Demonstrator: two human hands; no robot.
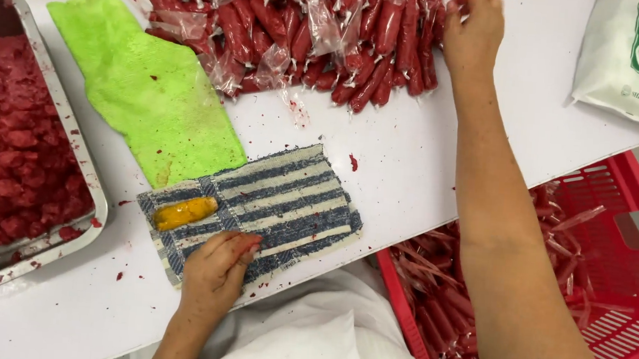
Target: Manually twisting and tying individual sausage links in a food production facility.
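**Hands Spread Wide Over a Stained Counter**

The left hand lay palm down on a blue-and-white striped cloth, fingers loosely curled and smeared red, gripping nothing. Just beside it on the same cloth sat a yellow-orange lump. The right hand was stretched far across the white counter, well apart from the left, its fingers closing around the edge of a heap of red sausages in clear wrappers; whether it had actually gripped one could not be told. A green cloth lay between the heap and a metal tray of red minced meat. A red plastic crate holding wrapped sausages stood below the counter's edge, and a white bag lay at the far right.
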